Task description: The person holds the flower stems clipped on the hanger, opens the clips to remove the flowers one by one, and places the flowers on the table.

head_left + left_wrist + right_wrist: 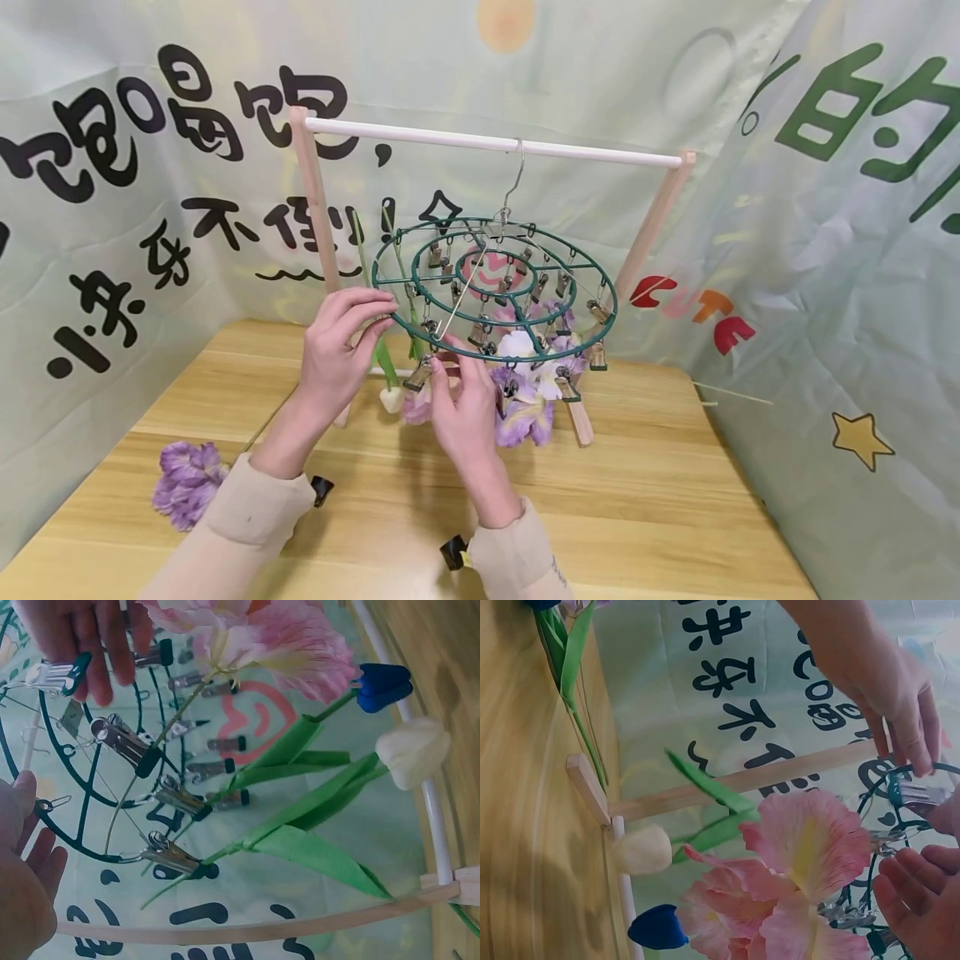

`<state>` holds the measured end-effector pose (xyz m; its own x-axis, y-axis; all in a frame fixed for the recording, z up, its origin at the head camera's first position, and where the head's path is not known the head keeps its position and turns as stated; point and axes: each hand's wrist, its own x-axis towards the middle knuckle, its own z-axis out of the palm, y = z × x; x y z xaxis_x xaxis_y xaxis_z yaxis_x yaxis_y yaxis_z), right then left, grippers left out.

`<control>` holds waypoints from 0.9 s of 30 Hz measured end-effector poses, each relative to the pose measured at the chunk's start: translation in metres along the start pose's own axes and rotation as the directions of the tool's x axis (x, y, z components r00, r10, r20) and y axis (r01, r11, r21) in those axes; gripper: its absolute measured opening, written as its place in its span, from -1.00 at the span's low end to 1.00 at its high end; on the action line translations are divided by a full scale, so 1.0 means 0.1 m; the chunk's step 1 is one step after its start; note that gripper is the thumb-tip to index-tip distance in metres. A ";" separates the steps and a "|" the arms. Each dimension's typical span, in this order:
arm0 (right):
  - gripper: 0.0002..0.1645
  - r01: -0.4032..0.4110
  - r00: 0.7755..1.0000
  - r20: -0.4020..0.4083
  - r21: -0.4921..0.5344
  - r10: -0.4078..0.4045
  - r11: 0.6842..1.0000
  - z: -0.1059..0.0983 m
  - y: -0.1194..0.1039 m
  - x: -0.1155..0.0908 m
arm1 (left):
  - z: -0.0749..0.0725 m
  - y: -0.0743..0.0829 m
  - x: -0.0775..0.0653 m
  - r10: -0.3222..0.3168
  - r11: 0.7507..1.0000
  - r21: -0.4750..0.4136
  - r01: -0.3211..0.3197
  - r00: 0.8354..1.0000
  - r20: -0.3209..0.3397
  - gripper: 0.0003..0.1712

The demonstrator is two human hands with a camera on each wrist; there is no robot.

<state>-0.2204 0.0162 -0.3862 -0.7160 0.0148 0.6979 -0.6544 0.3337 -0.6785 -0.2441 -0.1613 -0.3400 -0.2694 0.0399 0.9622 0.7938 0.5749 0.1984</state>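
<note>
1. Fingers and thumb of the left hand (337,354) pinch the rim of a green wire hanger (498,295) between eight and nine o'clock, seen from the head. At the rim's seven o'clock, the right hand (467,408) is loosely open, its thumb beside a dangling metal clip (417,374). The hanger is mid-frame, hooked over a white bar (412,133) at twelve. A purple flower (183,483) lies on the wooden surface (660,500) at eight.
2. From the left wrist, the left hand is at eight o'clock, with the rim between thumb and fingers. The right hand is near eleven, fingers pointing down. A pink flower (292,645) is at twelve, a blue tulip (384,688) at two, a white tulip (414,754) at three.
3. From the right wrist, the left hand's fingertips meet the rim near three o'clock. The right hand is at four, its bent fingers parted from the thumb.
</note>
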 end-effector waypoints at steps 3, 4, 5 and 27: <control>-0.55 0.019 1.000 -0.014 -0.003 -0.019 1.000 -0.01 0.02 0.04 | 0.00 0.06 0.01 0.025 1.000 -0.008 -0.025 1.000 -0.004 -0.78; -0.55 0.026 0.999 -0.021 -0.002 -0.026 1.000 -0.01 0.03 0.06 | 0.00 0.08 0.02 0.032 0.999 -0.012 -0.032 0.999 -0.005 -0.79; -0.54 0.034 0.999 -0.026 0.002 -0.034 0.999 -0.01 0.03 0.07 | 0.00 0.09 0.02 0.041 0.999 -0.017 -0.041 0.999 -0.007 -0.79; -0.30 -0.373 0.917 0.038 0.429 0.396 0.823 0.03 0.07 0.14 | -0.01 0.32 0.04 0.085 0.995 -0.045 -0.085 0.996 -0.006 -0.87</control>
<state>-0.2357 0.0159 -0.3824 -0.9254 0.1097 0.3628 -0.3755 -0.1351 -0.9169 -0.2195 -0.1438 -0.3301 -0.1974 0.0837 0.9767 0.8375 0.5323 0.1236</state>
